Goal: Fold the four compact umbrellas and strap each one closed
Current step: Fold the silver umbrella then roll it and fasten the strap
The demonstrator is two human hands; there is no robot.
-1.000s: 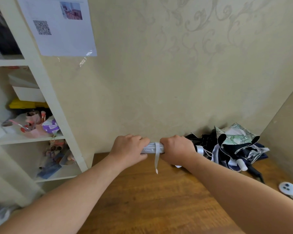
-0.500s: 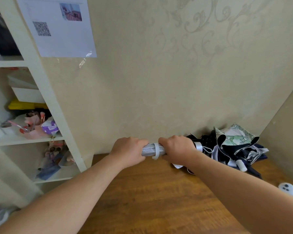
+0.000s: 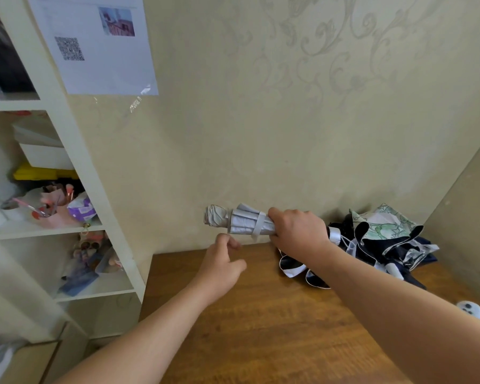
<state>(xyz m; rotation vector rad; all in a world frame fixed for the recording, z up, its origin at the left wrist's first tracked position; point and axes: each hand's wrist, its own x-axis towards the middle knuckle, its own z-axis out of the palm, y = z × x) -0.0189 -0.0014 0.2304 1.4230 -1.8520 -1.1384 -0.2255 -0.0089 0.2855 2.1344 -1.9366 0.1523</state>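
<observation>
A folded silver-grey compact umbrella (image 3: 239, 221) lies level in the air above the wooden table (image 3: 261, 314), with its white strap (image 3: 257, 225) wrapped round it. My right hand (image 3: 298, 234) grips its right end, near the handle. My left hand (image 3: 222, 266) hovers just below the umbrella with loosely curled fingers, holding nothing. A heap of unfolded umbrellas (image 3: 383, 239), dark navy with white trim and a green-patterned one, lies on the table against the wall behind my right hand.
A white shelf unit (image 3: 75, 167) with clutter stands at the left, close to the table's edge. Wallpapered walls close in the back and the right side. A small white object (image 3: 473, 310) lies at the table's right edge.
My left hand has let go of the umbrella and dropped below it. The strap now sits wrapped round the canopy. My right hand has lifted the umbrella slightly.
</observation>
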